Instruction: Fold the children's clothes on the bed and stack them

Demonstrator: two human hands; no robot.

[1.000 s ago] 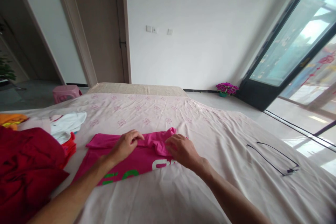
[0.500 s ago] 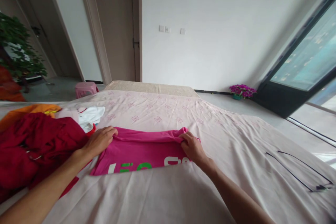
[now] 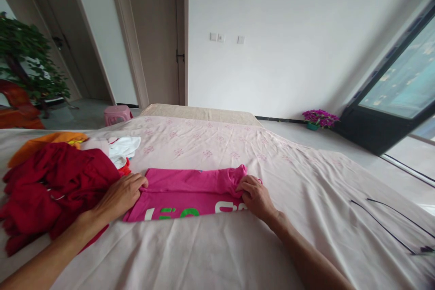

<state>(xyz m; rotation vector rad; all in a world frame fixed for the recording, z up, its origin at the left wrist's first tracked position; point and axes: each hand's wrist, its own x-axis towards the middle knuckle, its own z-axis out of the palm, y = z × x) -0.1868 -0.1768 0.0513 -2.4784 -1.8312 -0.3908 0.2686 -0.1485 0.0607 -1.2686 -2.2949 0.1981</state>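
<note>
A pink shirt (image 3: 190,183) with white and green printed letters lies in front of me, its far part folded over in a band toward me. My left hand (image 3: 127,192) pinches the band's left end, with fingers closed on the fabric. At the right end, my right hand (image 3: 254,195) has its fingers closed on the bunched cloth. Some of the print is covered by the folded band. Close to my left forearm lies a heap of dark red clothing (image 3: 68,181).
An orange garment (image 3: 47,142) and white clothes (image 3: 124,147) lie behind the red heap. Black-framed glasses (image 3: 394,229) rest at the right on the pale bedsheet (image 3: 210,253). Beyond are a pink stool (image 3: 117,114), a potted plant (image 3: 27,54) and purple flowers (image 3: 321,118).
The folded band of the pink shirt has come down nearer to me and looks wider. Both hands have moved slightly toward me with it. The view has shifted a little left.
</note>
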